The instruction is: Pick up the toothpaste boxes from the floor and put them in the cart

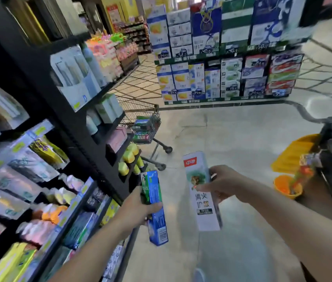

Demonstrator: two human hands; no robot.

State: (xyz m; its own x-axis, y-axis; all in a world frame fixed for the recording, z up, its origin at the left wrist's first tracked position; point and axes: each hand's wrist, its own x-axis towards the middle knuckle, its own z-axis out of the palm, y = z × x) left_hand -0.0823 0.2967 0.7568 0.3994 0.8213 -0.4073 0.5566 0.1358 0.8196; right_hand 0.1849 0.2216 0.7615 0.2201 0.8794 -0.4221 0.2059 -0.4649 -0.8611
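shelf unit [63, 110]: runs down the left edge, packed with pouches and bottles; not part of the job.
left hand [138, 208]: fingers curled round a blue box [157, 210], gripped near its upper part, box upright and hanging down below the hand. A green box face shows against it at the top; can't tell if that's a second box.
cart [144, 127]: ahead, tucked at the far end of the shelf unit, well apart from both hands; boxes already show inside the basket.
right hand [224, 184]: thumb and fingers pinch a white box [201, 190] at mid-length on its right edge, box upright, slightly tilted.
floor [242, 139]: no more boxes visible on the bare part in view.
right edge: yellow bin [295, 153], orange bucket [283, 184], dark counter; irrelevant.
step: pickup looks done, carry-to-cart in hand.
next: close the gap to the cart, get both boxes over the basket rim, then let go. Frame is motion-blurred, so details are rough.
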